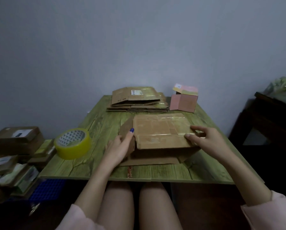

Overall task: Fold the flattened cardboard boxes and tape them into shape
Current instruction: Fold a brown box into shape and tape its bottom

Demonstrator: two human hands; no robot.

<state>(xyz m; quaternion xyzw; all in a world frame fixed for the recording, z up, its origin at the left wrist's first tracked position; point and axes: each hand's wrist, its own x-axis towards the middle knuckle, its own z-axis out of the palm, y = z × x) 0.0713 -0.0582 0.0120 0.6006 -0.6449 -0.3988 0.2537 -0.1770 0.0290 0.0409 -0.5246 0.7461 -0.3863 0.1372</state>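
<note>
Wall (pixel 139 39): plain, pale grey-blue, fills the whole upper half. Light is dim and flat with a cool cast.

Tabletop (pixel 208 165): green wood-grain finish with crack-like lines, far edge at the wall. Small reddish scuff (pixel 129 171) on the near edge.

Right side: dark wooden cabinet (pixel 268 120) near the tabletop, with a shadowed gap between them. Pale greenish bundle (pixel 283 87) on top of it, too blurred to identify.

Lower left: blue grid-patterned plastic item (pixel 47 188) below the tabletop edge. Floor around it is in deep shadow; can't tell colour or material.
</note>
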